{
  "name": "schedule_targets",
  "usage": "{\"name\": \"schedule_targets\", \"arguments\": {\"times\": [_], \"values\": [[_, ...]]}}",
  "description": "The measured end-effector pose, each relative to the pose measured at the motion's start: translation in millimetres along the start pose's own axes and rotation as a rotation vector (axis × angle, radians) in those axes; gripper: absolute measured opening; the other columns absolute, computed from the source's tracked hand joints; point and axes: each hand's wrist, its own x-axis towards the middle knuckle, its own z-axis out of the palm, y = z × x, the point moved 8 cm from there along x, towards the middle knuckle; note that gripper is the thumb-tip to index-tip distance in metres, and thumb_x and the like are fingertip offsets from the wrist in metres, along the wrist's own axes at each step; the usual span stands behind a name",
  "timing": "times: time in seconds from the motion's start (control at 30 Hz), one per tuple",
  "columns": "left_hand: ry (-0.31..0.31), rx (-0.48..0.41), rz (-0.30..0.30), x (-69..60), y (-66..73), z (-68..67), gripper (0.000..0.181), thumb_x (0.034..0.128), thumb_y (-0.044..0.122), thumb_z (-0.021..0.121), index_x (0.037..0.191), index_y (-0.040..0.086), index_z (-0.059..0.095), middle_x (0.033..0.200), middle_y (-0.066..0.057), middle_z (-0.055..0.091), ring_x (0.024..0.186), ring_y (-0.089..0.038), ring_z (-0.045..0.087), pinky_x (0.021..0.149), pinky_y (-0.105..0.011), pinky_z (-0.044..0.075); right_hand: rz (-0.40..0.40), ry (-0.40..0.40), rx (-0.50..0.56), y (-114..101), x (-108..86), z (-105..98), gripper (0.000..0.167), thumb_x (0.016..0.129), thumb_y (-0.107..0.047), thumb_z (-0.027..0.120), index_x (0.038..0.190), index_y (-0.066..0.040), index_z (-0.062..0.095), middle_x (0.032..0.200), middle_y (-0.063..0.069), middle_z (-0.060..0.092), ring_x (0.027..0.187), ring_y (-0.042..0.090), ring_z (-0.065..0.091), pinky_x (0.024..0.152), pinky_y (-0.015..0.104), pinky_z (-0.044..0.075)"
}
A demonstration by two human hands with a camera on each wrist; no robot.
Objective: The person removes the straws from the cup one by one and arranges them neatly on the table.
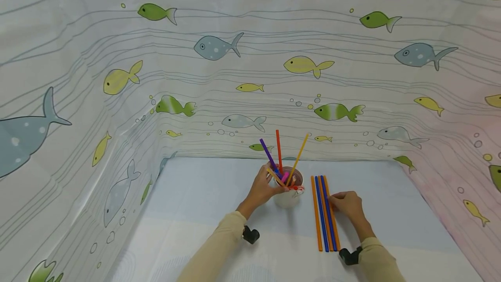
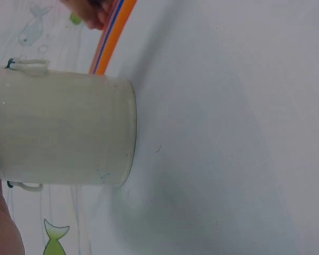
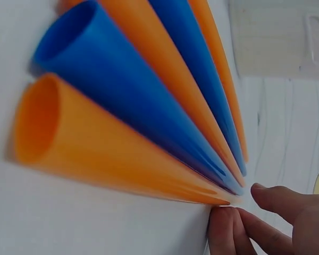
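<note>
My left hand (image 1: 263,187) grips a whitish cup (image 1: 287,199) near its rim, the thumb on the near side. In the left wrist view the cup (image 2: 58,127) shows small side handles; whether its base touches the table cannot be told. Purple (image 1: 268,151), red (image 1: 278,147) and yellow straws (image 1: 299,153) stick out of it, with a pink piece among them. To its right, alternating orange and blue straws (image 1: 322,212) lie side by side. My right hand (image 1: 348,203) touches the outermost orange straw (image 3: 122,154) with its fingertips, the thumb apart from it.
A pale table (image 1: 195,212) lies beneath everything. Fish-patterned sheeting (image 1: 219,77) rises behind it and on both sides. Black wrist cameras (image 1: 251,235) sit at both sleeves.
</note>
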Motion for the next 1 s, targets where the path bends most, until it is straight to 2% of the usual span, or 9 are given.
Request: {"name": "schedule_targets", "arguments": {"times": [0.17, 0.27, 0.37, 0.5, 0.57, 0.8, 1.0], "values": [[0.004, -0.001, 0.003, 0.2, 0.8, -0.2, 0.094, 0.0765, 0.029, 0.083, 0.15, 0.007, 0.028, 0.143, -0.014, 0.039, 0.139, -0.023, 0.036, 0.111, -0.038, 0.033, -0.039, 0.052, -0.008, -7, -0.4, -9, 0.033, 0.087, -0.022, 0.071, 0.097, 0.01, 0.071, 0.073, 0.01, 0.069, 0.063, 0.019, 0.064, 0.053, 0.029, 0.052], [0.003, 0.0, 0.001, 0.6, 1.3, 0.0, 0.095, 0.0761, 0.03, 0.083, 0.15, 0.007, 0.028, 0.143, -0.014, 0.04, 0.139, -0.022, 0.036, 0.111, -0.036, 0.032, -0.044, 0.093, 0.013, -12, 1.0, -14, 0.031, 0.087, -0.023, 0.072, 0.097, 0.007, 0.072, 0.073, 0.009, 0.069, 0.065, 0.025, 0.065, 0.052, 0.039, 0.055], [0.003, 0.006, -0.003, 0.4, 0.3, -0.2, 0.096, 0.0759, 0.031, 0.083, 0.15, 0.007, 0.028, 0.145, -0.014, 0.038, 0.14, -0.022, 0.035, 0.111, -0.035, 0.033, -0.094, 0.121, 0.029, -24, 0.7, -18, 0.033, 0.088, -0.026, 0.072, 0.099, 0.005, 0.072, 0.079, 0.013, 0.071, 0.069, 0.026, 0.068, 0.053, 0.041, 0.056], [0.002, 0.001, -0.003, 0.2, -1.1, -0.4, 0.097, 0.0754, 0.032, 0.084, 0.151, 0.007, 0.028, 0.146, -0.014, 0.037, 0.14, -0.022, 0.034, 0.11, -0.035, 0.034, -0.207, 0.143, 0.044, -51, -3.4, -25, 0.033, 0.09, -0.028, 0.072, 0.103, 0.002, 0.073, 0.089, 0.015, 0.072, 0.07, 0.021, 0.069, 0.058, 0.029, 0.056], [-0.001, -0.002, -0.003, 0.6, -1.4, -0.1, 0.098, 0.0753, 0.033, 0.084, 0.151, 0.008, 0.027, 0.146, -0.014, 0.037, 0.14, -0.022, 0.033, 0.11, -0.035, 0.034, -0.247, 0.153, 0.066, -65, -5.9, -27, 0.029, 0.09, -0.026, 0.072, 0.103, 0.0, 0.074, 0.09, 0.014, 0.073, 0.07, 0.019, 0.07, 0.059, 0.027, 0.056], [-0.005, -0.008, -0.003, 0.3, -1.6, 0.8, 0.098, 0.0749, 0.037, 0.083, 0.15, 0.007, 0.027, 0.147, -0.016, 0.036, 0.14, -0.021, 0.034, 0.111, -0.035, 0.033, -0.449, 0.221, 0.089, -123, -24.7, -37, 0.021, 0.087, -0.022, 0.075, 0.099, -0.005, 0.077, 0.087, 0.007, 0.074, 0.078, 0.021, 0.069, 0.065, 0.031, 0.058], [0.009, 0.011, -0.004, -0.1, -1.4, 0.2, 0.096, 0.0752, 0.037, 0.083, 0.15, 0.009, 0.029, 0.144, -0.008, 0.04, 0.139, -0.02, 0.036, 0.11, -0.036, 0.034, -0.595, 0.158, 0.227, -163, -39.2, -31, 0.018, 0.087, -0.016, 0.076, 0.102, -0.005, 0.076, 0.092, 0.005, 0.074, 0.079, 0.02, 0.07, 0.068, 0.02, 0.057]]}}
